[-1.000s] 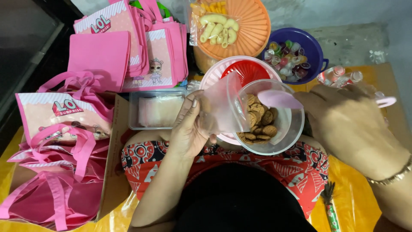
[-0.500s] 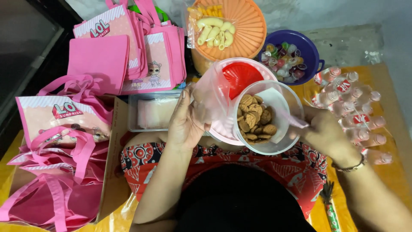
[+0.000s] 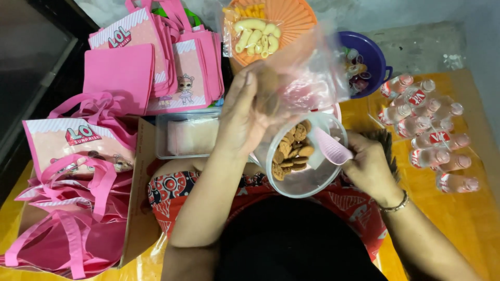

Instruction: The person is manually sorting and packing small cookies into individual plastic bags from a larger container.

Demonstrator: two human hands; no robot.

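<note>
Since a moment ago her left hand (image 3: 245,117) lifted the clear plastic bag (image 3: 302,73) above the cookie container (image 3: 304,156); her right hand (image 3: 367,164) grips the pink scoop (image 3: 330,145). A sagging bag mouth could spill cookies onto her lap

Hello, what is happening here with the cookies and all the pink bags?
A seated person holds a clear plastic bag up in the left hand, with a few small brown cookies inside. The right hand holds a pink scoop at the rim of a clear tub of cookies on the lap. Pink gift bags, small bottles and other snacks lie around.
</note>
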